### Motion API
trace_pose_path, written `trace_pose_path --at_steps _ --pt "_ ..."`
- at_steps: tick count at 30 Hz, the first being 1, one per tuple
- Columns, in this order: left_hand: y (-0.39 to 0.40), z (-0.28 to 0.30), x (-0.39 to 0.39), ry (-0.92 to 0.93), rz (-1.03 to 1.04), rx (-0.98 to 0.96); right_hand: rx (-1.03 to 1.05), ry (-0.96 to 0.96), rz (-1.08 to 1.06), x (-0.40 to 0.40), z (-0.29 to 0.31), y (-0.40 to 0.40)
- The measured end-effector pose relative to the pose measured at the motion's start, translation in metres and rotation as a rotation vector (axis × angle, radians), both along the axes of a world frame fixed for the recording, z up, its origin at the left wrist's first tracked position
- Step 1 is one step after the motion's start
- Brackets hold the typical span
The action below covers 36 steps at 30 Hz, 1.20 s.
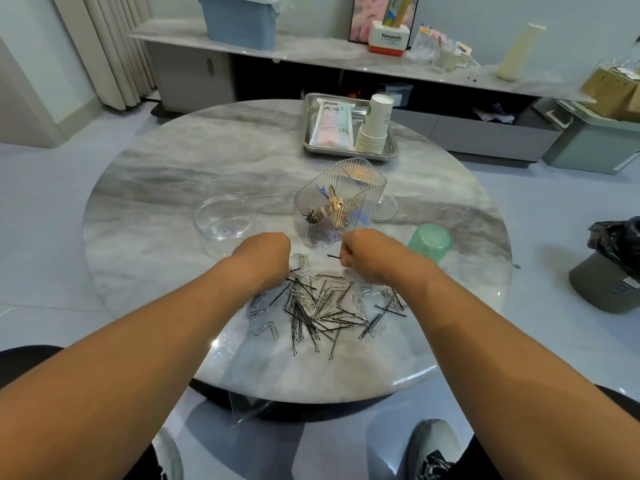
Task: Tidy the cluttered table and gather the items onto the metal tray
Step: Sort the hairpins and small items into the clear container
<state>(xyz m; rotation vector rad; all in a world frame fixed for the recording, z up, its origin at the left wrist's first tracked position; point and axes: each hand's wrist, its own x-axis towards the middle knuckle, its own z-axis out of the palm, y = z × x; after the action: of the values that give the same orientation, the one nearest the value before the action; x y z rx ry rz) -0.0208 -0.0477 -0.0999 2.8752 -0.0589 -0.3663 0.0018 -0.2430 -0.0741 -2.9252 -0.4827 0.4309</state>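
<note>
1. Reaching over a round marble table (173, 174), the person's two bare forearms meet above a scattered pile of black bobby pins (311, 317) mixed with silver paper clips (266, 329) at the near edge.
2. The right hand (360, 252) has its fingers curled and pinches a single black hairpin (334, 257), which sticks out to the left just above the pile.
3. The left hand (266, 254) is knuckles-up over the pile's left edge, fingers curled down into the pins (whether they actually grip anything is hidden by the back of the hand).
4. Just beyond both hands stands a clear ribbed organizer (332, 209) with compartments, holding a few dark pins and some tan and blue clips.
5. A clear round dish (221, 220) sits to its left; a green cup (429, 242) lies by the right wrist.
6. The metal tray (391, 152) rests at the far side of the table, well apart from the pile, carrying a flat white packet (332, 124) and a tilted stack of paper cups (375, 123).
</note>
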Motion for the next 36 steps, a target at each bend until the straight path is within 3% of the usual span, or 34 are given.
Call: trace_pose_path --at_steps 4,6,17,25,31,36 --pt "-0.003 -0.003 -0.003 -0.005 -0.022 0.084 0.117 0.094 -0.004 -0.003 0.008 -0.008" --pt "-0.002 -0.002 -0.001 0.012 0.000 0.038 0.115 0.120 0.009 -0.005 0.008 -0.010" --pt "0.035 0.017 0.008 0.069 0.336 -0.698 0.087 0.169 0.033 -0.012 -0.014 -0.017" --pt "0.047 0.026 -0.012 0.208 0.381 -0.688 0.224 0.071 -0.022 -0.010 -0.011 -0.008" --pt "0.048 0.030 -0.018 0.237 0.381 -0.751 0.111 0.036 0.009 -0.010 -0.016 0.011" --pt "0.046 0.026 -0.018 0.224 0.331 -0.927 -0.183 -0.007 0.147 -0.014 -0.012 0.025"
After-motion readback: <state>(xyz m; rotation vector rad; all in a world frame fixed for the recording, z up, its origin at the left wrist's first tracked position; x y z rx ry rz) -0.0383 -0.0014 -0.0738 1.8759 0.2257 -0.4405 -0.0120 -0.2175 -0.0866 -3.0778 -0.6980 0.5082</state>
